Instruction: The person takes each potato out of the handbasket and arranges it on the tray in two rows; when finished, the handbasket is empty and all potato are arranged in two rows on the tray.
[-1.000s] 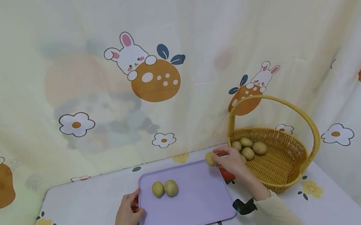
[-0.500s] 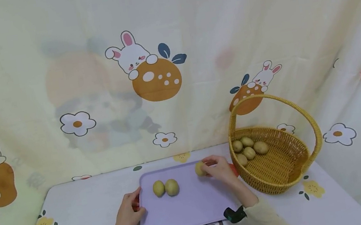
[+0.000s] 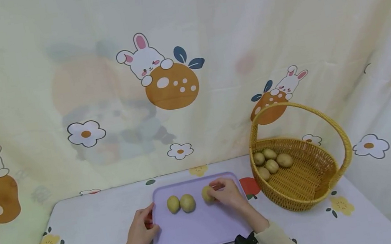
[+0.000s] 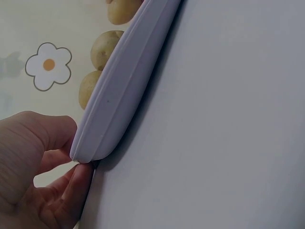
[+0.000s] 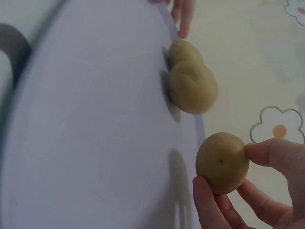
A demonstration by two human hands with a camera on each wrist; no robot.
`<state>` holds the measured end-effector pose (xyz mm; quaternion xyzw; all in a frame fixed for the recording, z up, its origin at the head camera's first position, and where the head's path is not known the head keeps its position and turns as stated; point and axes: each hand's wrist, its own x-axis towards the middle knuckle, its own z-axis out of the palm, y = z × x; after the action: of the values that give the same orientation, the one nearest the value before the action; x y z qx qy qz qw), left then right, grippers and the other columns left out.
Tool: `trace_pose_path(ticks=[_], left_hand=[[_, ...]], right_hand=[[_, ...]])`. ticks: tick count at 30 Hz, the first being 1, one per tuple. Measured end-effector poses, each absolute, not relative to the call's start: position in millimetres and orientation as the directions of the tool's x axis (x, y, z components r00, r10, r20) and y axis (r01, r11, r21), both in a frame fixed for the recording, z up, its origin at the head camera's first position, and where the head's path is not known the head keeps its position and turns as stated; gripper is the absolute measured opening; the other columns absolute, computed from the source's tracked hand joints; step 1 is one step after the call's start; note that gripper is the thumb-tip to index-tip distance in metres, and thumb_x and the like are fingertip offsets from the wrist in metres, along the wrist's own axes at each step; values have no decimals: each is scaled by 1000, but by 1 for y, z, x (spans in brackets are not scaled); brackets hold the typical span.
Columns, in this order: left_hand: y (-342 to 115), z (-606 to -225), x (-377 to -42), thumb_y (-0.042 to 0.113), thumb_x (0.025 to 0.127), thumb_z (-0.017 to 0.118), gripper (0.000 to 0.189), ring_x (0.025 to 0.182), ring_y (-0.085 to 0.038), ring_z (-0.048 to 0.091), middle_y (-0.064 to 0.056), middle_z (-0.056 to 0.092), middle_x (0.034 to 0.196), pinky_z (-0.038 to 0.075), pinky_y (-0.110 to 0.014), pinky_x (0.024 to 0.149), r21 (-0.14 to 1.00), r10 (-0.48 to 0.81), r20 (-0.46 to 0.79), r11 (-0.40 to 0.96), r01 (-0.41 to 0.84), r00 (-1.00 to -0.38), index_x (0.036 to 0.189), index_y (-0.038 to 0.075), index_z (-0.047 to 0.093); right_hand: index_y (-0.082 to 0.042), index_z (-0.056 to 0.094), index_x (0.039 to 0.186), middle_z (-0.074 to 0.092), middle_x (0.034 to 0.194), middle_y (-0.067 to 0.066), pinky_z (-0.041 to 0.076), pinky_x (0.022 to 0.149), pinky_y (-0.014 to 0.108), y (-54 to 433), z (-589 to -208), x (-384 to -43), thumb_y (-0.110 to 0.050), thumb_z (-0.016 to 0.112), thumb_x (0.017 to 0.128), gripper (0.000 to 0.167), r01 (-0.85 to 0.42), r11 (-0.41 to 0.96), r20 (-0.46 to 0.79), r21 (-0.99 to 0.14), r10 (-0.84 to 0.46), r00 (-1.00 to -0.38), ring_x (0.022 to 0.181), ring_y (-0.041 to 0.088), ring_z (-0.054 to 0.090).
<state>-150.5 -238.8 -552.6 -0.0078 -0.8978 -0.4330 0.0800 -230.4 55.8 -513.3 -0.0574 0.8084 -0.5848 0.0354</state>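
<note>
A small round potato [image 3: 207, 195] is pinched between the thumb and fingertips of my right hand [image 3: 230, 196], over the right half of a lilac tray [image 3: 193, 235]. In the right wrist view, the held potato [image 5: 222, 163] hangs above the tray, its shadow falling on the surface. Two more potatoes, one at the left [image 3: 173, 204] and a rounder one [image 3: 187, 203], lie side by side on the tray. My left hand [image 3: 141, 230] grips the tray's left edge; in the left wrist view its thumb and fingers close around the rim [image 4: 90, 148].
To the right of the tray stands a yellow wicker basket [image 3: 311, 172] with a tall arched handle and several potatoes [image 3: 272, 165] at its left side. A patterned cloth [image 3: 83, 231] covers the table, and a printed curtain [image 3: 232, 116] hangs behind it.
My right hand has carried the potato leftward from beside the basket, over the tray's far right corner, towards the two potatoes. My left hand stays at the tray's edge.
</note>
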Motion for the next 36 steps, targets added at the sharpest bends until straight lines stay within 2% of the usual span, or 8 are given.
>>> trace_pose_path(ticks=[8,15,22,26,36], left_hand=[[-238,-553,-152,-4,71,69,67,82,-14,57,-12,54,106,50,-24,72,775,-51,143,627,80,-988,137,-2,55],[-237,-553,-151,-3,71,70,68,82,-13,56,-12,54,106,50,-24,73,772,-52,134,631,71,-990,137,-2,55],[-237,-553,-151,-3,72,69,67,82,-14,56,-12,54,106,50,-25,73,772,-54,133,632,69,-990,137,-2,55],[-238,-553,-151,-4,71,69,67,81,-13,56,-12,54,105,50,-24,72,769,-55,151,634,82,-987,137,-2,55],[-239,-556,-153,-6,69,68,68,78,-12,57,-13,55,103,50,-22,71,766,-49,196,631,121,-979,135,-5,56]], right_hand=[[9,69,99,66,83,13,55,58,28,45,-519,-223,-2,71,76,26,-64,318,16,-946,-152,-988,72,15,61],[9,69,99,66,83,13,54,57,26,41,-522,-218,-4,72,76,27,-92,319,39,-943,-170,-985,75,19,62],[10,69,100,68,86,15,53,64,26,41,-522,-219,-4,71,76,28,-115,340,60,-933,-169,-984,80,25,66],[10,69,100,69,87,15,51,68,25,41,-523,-220,-3,70,76,28,-127,347,69,-929,-175,-982,79,23,66],[12,69,101,69,86,16,51,62,24,47,-514,-226,-1,70,78,27,-128,321,78,-938,-165,-983,75,18,65]])
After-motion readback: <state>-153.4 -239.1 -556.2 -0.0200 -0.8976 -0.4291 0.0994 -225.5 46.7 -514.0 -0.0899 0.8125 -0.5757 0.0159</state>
